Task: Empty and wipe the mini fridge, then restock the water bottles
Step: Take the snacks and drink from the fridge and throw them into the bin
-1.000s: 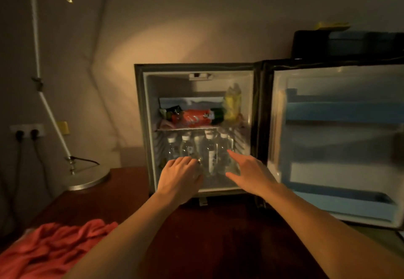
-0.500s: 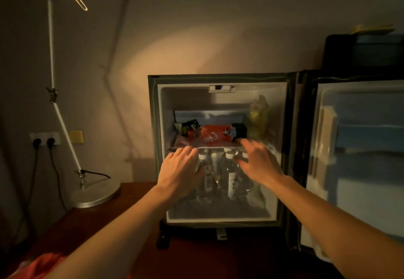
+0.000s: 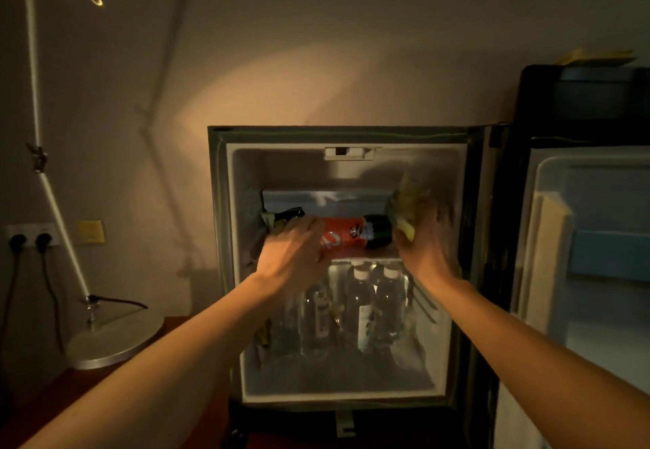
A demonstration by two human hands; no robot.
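Note:
The mini fridge (image 3: 218, 237) stands open, its door (image 3: 598, 308) swung out to the right. On the upper shelf a red-labelled soda bottle (image 3: 351, 236) lies on its side, with a dark snack packet (image 3: 285, 216) to its left and a yellowish bag (image 3: 411, 199) to its right. Several clear water bottles (image 3: 358, 308) with white caps stand on the fridge floor. My left hand (image 3: 292, 255) covers the soda bottle's left end; its grip is hidden. My right hand (image 3: 425, 248), blurred, touches the bag's lower part with its fingers up.
A desk lamp's round base (image 3: 116, 339) and slanted pole stand left of the fridge on the dark wooden table (image 3: 35, 406). Two plugs sit in wall sockets (image 3: 31, 237) at far left. A black box (image 3: 580, 97) rises behind the open door.
Both hands rose from the water bottles on the fridge floor to the upper shelf. The view moved closer and higher, and the red cloth on the table left the frame.

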